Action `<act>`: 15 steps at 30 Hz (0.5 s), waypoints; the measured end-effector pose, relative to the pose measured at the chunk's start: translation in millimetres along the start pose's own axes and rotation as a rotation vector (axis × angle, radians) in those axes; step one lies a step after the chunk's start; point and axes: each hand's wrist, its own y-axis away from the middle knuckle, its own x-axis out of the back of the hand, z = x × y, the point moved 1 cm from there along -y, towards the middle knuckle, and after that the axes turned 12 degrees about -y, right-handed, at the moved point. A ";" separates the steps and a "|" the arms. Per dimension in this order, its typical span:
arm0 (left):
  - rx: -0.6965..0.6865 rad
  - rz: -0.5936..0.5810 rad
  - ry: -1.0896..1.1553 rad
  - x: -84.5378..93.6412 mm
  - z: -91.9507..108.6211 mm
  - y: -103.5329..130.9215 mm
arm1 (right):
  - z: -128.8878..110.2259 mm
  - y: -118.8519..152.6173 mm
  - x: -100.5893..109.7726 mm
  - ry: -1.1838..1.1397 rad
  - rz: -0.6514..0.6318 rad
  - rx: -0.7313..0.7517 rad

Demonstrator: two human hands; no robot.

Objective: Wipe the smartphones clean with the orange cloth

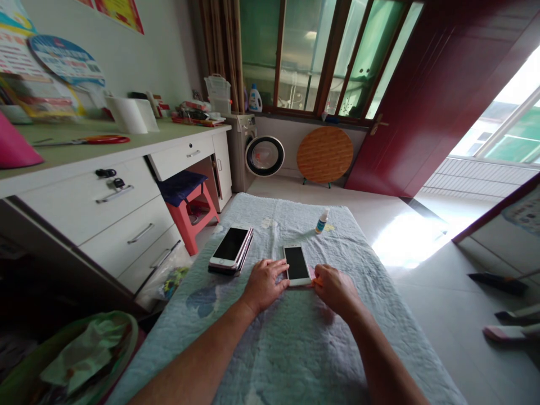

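A white smartphone (297, 263) with a dark screen lies face up on a pale blue quilted cloth. My left hand (265, 282) holds it down by its left edge, fingers along the side and thumb at the lower corner. Pinched in my right hand (335, 288) is a small orange tool (315, 282), its tip at the phone's lower right corner; the fingers hide most of it. To the left sits a stack of phones (231, 247), a white one on top. A small spray bottle (322, 221) stands upright beyond the right hand.
The cloth (270, 349) covers the table. On the left are a drawer desk (113, 197), a red stool (194, 216) and a waste bin (130, 337). Farther back stand a washing machine (242, 149) with its door open and a round wooden tabletop (324, 154).
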 end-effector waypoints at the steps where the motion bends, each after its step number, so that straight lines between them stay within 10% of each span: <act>1: -0.001 0.001 0.001 0.2 0.1 0.1 | 2.1 -0.8 1.2 -0.009 0.020 -0.012; 15: -0.009 -0.004 0.003 0.6 -0.3 0.8 | 4.7 -13.0 -14.6 -0.477 0.005 -0.234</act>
